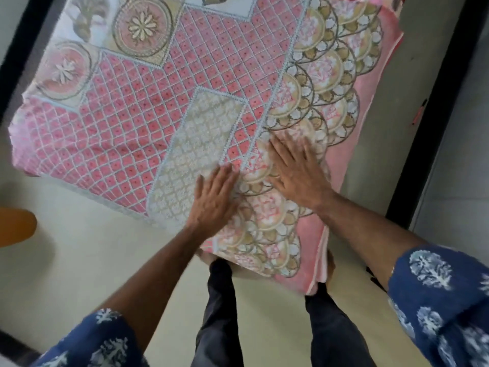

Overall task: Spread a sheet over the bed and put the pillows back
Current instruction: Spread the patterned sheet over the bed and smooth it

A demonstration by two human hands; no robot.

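Both hands lie flat and open on the sheet (164,102). They hold nothing. The left hand (214,197) has its fingers spread a little, and it presses on a pale cream patch of the pattern. The right hand (299,173) is just beside it. Its fingers fan out over the round flower shapes near the pink edge. The two hands are close but do not touch each other.

The sheet is pink with a white net pattern, big round flowers and gold and white shells along one side. It is spread out flat over the bed and covers the whole top. One corner hangs down near the person's legs (222,308), which are in dark trousers. Two blue sleeves (444,295) with white leaf prints show at the bottom.

The floor (87,247) around the bed is pale and smooth. A dark strip (428,123) runs along the right side, and another dark strip runs up the left. An orange rounded thing (16,226) pokes in at the left edge. A small red thing (419,112) lies on the floor by the right strip; it is too small to tell what it is.
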